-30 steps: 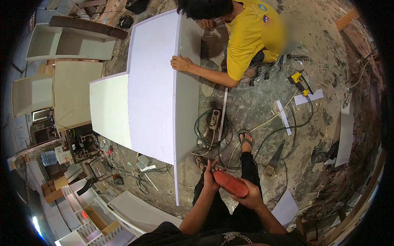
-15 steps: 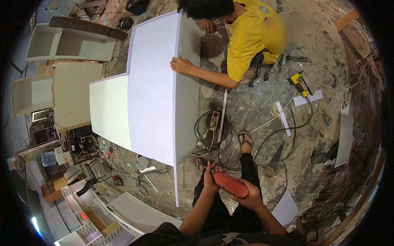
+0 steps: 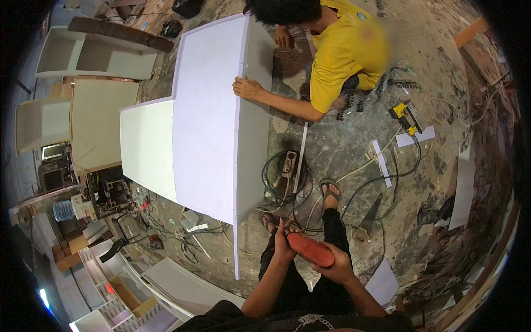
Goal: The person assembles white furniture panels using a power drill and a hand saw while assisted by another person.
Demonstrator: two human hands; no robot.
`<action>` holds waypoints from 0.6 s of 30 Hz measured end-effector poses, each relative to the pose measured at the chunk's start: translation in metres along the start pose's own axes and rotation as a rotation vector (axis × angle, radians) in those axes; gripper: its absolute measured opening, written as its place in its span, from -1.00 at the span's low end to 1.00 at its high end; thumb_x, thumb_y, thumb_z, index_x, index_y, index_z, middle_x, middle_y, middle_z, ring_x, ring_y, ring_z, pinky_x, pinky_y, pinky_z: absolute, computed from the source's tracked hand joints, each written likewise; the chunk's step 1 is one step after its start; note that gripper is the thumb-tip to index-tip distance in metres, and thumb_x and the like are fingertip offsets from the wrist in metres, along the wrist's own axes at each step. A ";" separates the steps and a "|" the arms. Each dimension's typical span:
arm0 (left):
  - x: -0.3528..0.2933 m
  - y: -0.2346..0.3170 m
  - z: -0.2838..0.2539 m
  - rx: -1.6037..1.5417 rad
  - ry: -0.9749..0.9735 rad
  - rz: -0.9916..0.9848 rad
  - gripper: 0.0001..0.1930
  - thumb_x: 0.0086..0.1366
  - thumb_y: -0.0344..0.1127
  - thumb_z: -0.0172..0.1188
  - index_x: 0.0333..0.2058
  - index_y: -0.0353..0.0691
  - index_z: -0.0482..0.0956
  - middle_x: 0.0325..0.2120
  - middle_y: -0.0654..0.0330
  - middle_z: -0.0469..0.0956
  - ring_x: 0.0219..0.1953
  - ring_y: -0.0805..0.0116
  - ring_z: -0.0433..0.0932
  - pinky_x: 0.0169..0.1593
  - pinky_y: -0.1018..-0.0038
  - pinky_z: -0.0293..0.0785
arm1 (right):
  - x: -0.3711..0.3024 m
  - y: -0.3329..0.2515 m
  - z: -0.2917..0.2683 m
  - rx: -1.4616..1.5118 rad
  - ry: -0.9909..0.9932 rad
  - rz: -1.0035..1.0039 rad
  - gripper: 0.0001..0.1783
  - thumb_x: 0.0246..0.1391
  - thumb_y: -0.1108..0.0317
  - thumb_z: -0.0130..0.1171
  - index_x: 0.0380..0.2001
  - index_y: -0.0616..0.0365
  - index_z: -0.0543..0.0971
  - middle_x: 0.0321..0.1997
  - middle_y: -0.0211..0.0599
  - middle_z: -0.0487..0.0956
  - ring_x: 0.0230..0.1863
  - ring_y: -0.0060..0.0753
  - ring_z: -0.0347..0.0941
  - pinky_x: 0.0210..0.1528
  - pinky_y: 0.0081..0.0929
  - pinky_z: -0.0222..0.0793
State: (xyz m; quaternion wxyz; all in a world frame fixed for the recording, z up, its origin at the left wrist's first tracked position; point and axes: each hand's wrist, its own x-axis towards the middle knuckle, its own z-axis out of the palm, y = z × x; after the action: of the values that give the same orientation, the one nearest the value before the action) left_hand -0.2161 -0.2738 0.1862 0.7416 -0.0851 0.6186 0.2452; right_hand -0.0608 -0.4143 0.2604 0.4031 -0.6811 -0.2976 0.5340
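Note:
Low in the middle of the head view, my right hand (image 3: 335,265) is closed around the near end of a red oblong object (image 3: 311,249) with rounded ends; its exact kind is unclear. My left hand (image 3: 284,242) meets its far end, fingers stretched up and apart. To the left of my hands stands a large white cabinet-like panel unit (image 3: 207,116) with a pale, stepped side section. Across from me a crouching person in a yellow shirt (image 3: 337,61) rests a hand (image 3: 249,88) on the unit's upper right edge.
A power strip (image 3: 289,164) with coiled cables lies beyond my feet. To the right are a handsaw (image 3: 369,221), white strips (image 3: 381,163) and a yellow-black nail gun (image 3: 406,117) with its hose. Open cabinet boxes (image 3: 113,58) stand far left, white drawer-like parts (image 3: 113,288) near left.
The view has shifted slightly. Both my hands keep their places on the red object, and the other person's hand stays on the unit's edge.

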 end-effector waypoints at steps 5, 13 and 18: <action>0.001 0.004 -0.005 -0.026 -0.003 0.001 -0.51 0.39 0.15 0.12 -0.04 -0.20 0.50 -0.61 0.32 0.44 -0.48 0.38 0.53 -0.14 0.26 0.56 | 0.003 0.001 0.005 0.010 -0.011 0.001 -0.15 -0.20 0.10 0.56 0.12 0.30 0.45 0.04 0.01 0.60 0.05 -0.05 0.61 0.07 -0.17 0.54; 0.003 0.008 -0.011 -0.053 -0.008 0.002 -0.54 0.40 0.11 0.13 -0.04 -0.20 0.49 -0.63 0.31 0.46 -0.49 0.36 0.54 -0.01 0.22 0.56 | 0.007 0.001 0.008 -0.027 -0.013 -0.023 -0.16 -0.21 0.11 0.57 0.12 0.27 0.46 0.03 0.01 0.61 0.03 -0.09 0.62 0.04 -0.17 0.56; 0.005 0.009 -0.016 -0.096 0.000 -0.019 -0.56 0.42 0.09 0.11 -0.04 -0.20 0.49 -0.62 0.31 0.45 -0.50 0.35 0.53 0.01 0.23 0.53 | 0.011 -0.006 0.006 0.002 -0.029 -0.052 -0.14 -0.21 0.08 0.58 0.13 0.28 0.46 0.00 -0.01 0.62 0.00 -0.10 0.64 0.01 -0.19 0.58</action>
State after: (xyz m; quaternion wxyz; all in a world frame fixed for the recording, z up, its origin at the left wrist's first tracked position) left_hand -0.2337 -0.2717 0.1798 0.7389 -0.1264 0.6054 0.2674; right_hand -0.0634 -0.4002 0.2598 0.4130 -0.6648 -0.3207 0.5335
